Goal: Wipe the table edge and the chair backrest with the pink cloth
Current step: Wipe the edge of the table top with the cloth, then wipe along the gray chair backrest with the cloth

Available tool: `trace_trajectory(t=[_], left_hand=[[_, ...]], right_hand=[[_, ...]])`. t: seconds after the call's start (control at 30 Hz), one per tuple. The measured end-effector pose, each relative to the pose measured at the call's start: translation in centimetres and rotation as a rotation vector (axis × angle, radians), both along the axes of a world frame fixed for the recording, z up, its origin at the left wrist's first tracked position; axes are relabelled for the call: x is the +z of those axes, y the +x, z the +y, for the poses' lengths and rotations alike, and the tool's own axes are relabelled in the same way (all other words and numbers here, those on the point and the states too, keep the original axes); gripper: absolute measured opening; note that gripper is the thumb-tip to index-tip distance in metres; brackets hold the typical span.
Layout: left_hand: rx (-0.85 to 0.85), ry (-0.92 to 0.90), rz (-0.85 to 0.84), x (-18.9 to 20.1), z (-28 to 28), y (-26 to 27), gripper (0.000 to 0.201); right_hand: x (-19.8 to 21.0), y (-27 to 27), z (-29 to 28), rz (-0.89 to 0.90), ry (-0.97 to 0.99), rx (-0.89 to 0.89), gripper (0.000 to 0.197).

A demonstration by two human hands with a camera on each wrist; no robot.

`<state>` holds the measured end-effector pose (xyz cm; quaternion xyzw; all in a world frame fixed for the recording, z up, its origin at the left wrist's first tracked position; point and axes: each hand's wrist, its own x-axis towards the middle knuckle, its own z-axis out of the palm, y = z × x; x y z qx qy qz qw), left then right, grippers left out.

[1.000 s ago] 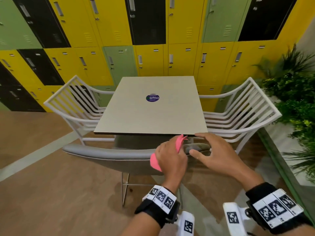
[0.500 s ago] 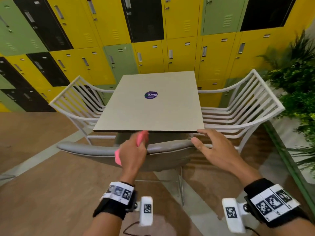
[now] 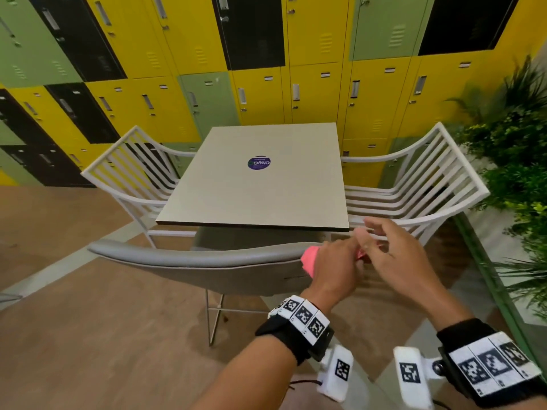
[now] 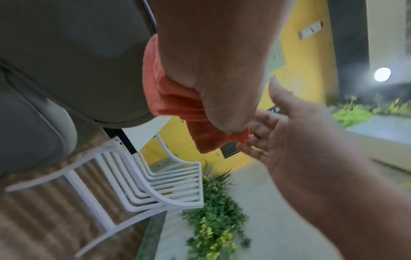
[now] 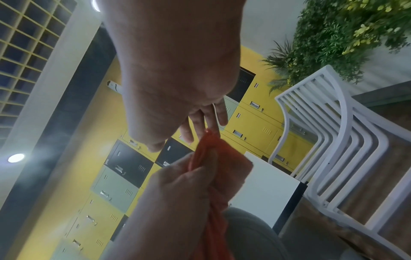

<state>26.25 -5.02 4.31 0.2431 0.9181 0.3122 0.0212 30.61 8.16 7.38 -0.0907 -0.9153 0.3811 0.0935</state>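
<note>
Left grip [image 3: 334,267] fisting pink cloth [image 3: 309,259], right hand [image 3: 393,255] seemingly touching

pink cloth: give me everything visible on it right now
The pink cloth is a soft, towel-like fabric, pink to coral depending on the view, bunched into folds rather than spread flat. The left hand grips it in a fist at the right end of the grey chair backrest, with one end sticking out on each side of the fist. The right hand fingers meet its free tip; whether they pinch it is unclear.
</note>
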Motion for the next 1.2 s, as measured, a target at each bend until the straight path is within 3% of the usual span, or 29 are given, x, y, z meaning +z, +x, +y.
trace_trajectory(t=[0.1,0.17,0.27,0.33,0.43,0.6,0.7,0.83,0.9,1.0,1.2], left_hand=[[0.022,0.200,-0.071,2.7,-2.6,-0.1,0.045],[0.145,0.283,0.052,4.1,-5.8,-1.3,0.049],[0.339,0.132,0.183,3.4,-9.5,-4.1,0.044],[0.289,-0.112,0.096,1.7,-9.2,-4.4,0.029],[0.169,-0.343,0.148,0.3,-6.4,-3.4,0.024],[-0.020,-0.243,0.097,0.5,-1.9,-3.2,0.023],[-0.214,-0.290,0.123,0.7,0.0,-2.4,0.027],[-0.368,-0.355,0.510,0.8,0.2,-2.3,0.021],[-0.439,-0.446,0.618,0.5,-1.0,-3.0,0.025],[-0.406,-0.613,0.535,-0.3,-4.7,-4.1,0.035],[-0.311,-0.459,0.558,-2.7,-9.2,-3.3,0.035]], right_hand=[[1.4,0.4,0.7,0.050,-0.019,-0.046,0.058],[1.9,0.5,1.1,0.052,-0.036,-0.060,0.055],[1.5,0.4,1.3,0.038,-0.049,-0.046,0.057],[1.0,0.3,1.1,0.014,-0.047,-0.035,0.059],[0.5,0.2,0.6,-0.002,-0.048,-0.025,0.060],[0.2,-0.3,0.2,0.029,-0.057,-0.043,0.057],[0.6,-0.3,0.1,0.093,-0.054,-0.063,0.053],[1.7,0.1,0.2,0.158,-0.066,-0.093,0.045],[1.9,0.3,0.1,0.158,-0.057,-0.096,0.045],[1.4,0.2,-1.1,0.135,-0.042,-0.070,0.046],[0.5,-0.1,-4.0,0.070,-0.010,-0.015,0.050]])
